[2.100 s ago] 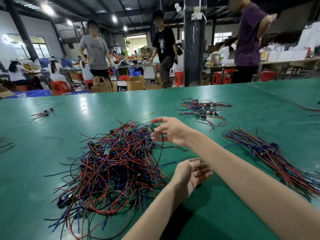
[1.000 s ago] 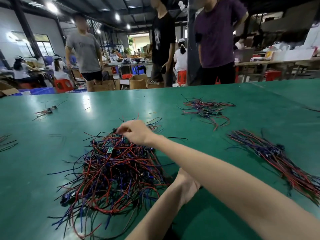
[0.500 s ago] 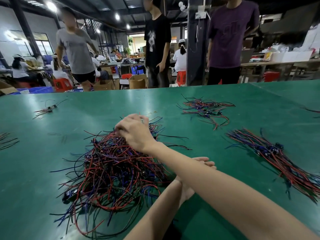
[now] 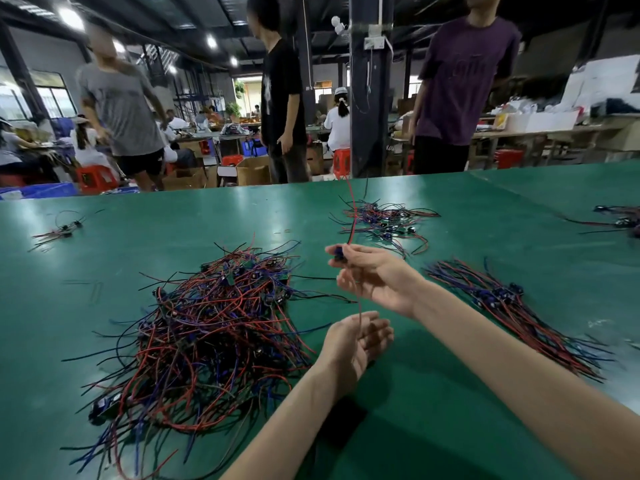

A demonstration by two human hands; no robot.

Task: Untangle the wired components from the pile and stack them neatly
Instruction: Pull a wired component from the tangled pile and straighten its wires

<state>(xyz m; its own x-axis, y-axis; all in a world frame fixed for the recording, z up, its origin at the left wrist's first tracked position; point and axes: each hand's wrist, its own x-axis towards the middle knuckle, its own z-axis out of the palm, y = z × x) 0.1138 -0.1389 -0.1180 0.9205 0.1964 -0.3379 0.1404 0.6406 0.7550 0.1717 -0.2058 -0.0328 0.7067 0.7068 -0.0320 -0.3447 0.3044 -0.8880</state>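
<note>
A tangled pile of red, blue and black wired components (image 4: 211, 327) lies on the green table (image 4: 173, 216), left of centre. My right hand (image 4: 374, 275) is raised to the right of the pile and pinches one wired component (image 4: 341, 252) by its small dark body. Its red wire (image 4: 351, 216) sticks upward and another wire hangs down toward my left hand (image 4: 356, 341). My left hand is below, palm up, with its fingers loosely curled around the hanging wire. A straightened bundle of components (image 4: 509, 306) lies to the right.
A smaller loose tangle (image 4: 384, 220) lies behind my hands. A few stray components (image 4: 62, 230) sit at the far left and others (image 4: 620, 220) at the far right. Three people stand beyond the table's far edge, among stools, boxes and workbenches.
My right hand left the top of the pile and rose to the right with one component pinched in it. My left hand turned palm up under the hanging wire.
</note>
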